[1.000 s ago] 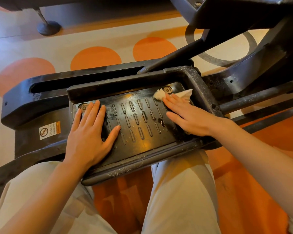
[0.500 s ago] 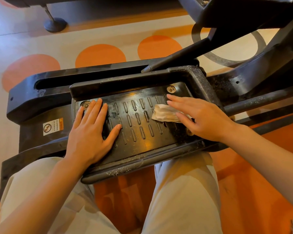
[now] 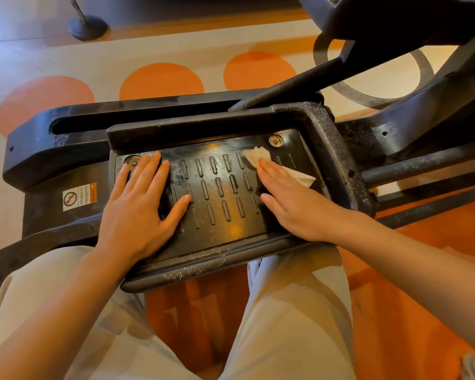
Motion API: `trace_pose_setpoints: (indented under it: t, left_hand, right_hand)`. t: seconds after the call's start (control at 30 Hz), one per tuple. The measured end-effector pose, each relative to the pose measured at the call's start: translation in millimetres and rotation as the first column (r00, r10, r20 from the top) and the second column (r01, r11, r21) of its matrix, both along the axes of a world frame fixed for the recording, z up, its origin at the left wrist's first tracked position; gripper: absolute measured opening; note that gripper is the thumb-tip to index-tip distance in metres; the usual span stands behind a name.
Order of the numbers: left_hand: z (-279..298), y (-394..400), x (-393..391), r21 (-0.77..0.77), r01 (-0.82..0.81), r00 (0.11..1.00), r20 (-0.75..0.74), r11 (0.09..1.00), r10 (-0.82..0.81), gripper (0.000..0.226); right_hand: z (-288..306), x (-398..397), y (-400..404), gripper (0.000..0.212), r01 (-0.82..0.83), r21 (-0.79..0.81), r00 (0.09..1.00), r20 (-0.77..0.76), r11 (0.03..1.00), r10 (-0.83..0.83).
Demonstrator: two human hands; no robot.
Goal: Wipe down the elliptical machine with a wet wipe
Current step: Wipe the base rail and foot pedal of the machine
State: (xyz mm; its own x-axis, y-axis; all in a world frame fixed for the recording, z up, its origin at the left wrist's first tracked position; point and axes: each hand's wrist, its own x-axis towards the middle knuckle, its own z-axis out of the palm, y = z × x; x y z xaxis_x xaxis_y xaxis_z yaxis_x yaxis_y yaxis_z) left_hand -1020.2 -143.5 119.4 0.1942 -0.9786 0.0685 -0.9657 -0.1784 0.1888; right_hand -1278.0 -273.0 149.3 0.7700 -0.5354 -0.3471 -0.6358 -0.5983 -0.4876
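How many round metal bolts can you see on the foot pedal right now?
2. One bolt sits in the pedal's far right corner, just beyond the wipe. The other bolt is in the far left corner, touching the left hand's fingertips. The hands may hide more.

Cream floor (image 3: 209,48) bears 3 orange circles (image 3: 161,80) in a row and a grey ring (image 3: 368,97); nearer, the floor turns solid orange. A black round stand base (image 3: 87,27) sits at top left.

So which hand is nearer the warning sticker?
Left. The left hand lies flat on the pedal just right of the sticker; the right hand presses the wipe at the pedal's far end.
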Motion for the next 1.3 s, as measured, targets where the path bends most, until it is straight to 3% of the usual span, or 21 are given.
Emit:
trace_pose_setpoints:
  t: [0.1, 0.17, 0.27, 0.3, 0.4, 0.5, 0.67, 0.83, 1.03, 1.17, 1.3]
  left_hand:
    - [0, 0, -1, -0.002, -0.001, 1.0, -0.003, 1.0, 0.001, 0.082]
    - [1, 0, -2, -0.002, 0.002, 1.0, -0.006, 1.0, -0.002, 0.081]
    - [1, 0, -2, 0.0, 0.002, 1.0, -0.01, 1.0, -0.002, 0.081]
    - [2, 0, -1, 0.0, 0.002, 1.0, -0.012, 1.0, -0.002, 0.081]
    - [2, 0, -1, -0.007, 0.008, 1.0, -0.022, 1.0, -0.008, 0.081]
    - [2, -1, -1, -0.01, 0.006, 1.0, -0.02, 1.0, -0.006, 0.08]
    - [2, 0, -2, -0.011, 0.003, 1.0, -0.016, 1.0, -0.004, 0.08]
    - [2, 1, -2, -0.017, -0.001, 1.0, -0.013, 1.0, 0.0, 0.079]
    - [1, 0, -2, -0.023, 0.001, 1.0, -0.007, 1.0, -0.001, 0.078]
    - [1, 1, -2, -0.026, -0.004, 1.0, -0.014, 1.0, 0.004, 0.078]
    - [0, 0, -2, -0.031, -0.006, 1.0, -0.007, 0.999, 0.005, 0.078]
  right_hand:
    - [4, 14, -5, 0.052, 0.123, -0.012, 0.988, 0.1, 0.992, -0.121]
    - [8, 8, -12, 0.048, 0.12, -0.109, 0.98, 0.174, 0.987, -0.1]
    - [9, -17, -29, 0.047, -0.178, -0.381, 0.969, 0.094, 0.907, 0.23]
    - [6, -25, -36, 0.049, -0.272, -0.389, 0.95, 0.037, 0.88, 0.31]
    - [-4, -35, -46, 0.059, -0.383, -0.229, 0.924, -0.075, 0.895, 0.376]
    - [-15, -24, -53, 0.078, -0.381, -0.148, 0.924, -0.092, 0.912, 0.371]
    - [-19, 9, -72, 0.058, -0.31, -0.147, 0.949, 0.007, 0.939, 0.314]
    - [-23, 8, -84, 0.059, -0.341, -0.267, 0.937, -0.022, 0.901, 0.348]
    - [-24, 8, -77, 0.056, -0.329, -0.149, 0.939, 0.05, 0.932, 0.339]
    - [-20, -19, -57, 0.054, -0.496, -0.132, 0.862, 0.047, 0.858, 0.505]
    - [-20, -23, -60, 0.046, -0.594, -0.288, 0.75, 0.14, 0.751, 0.646]
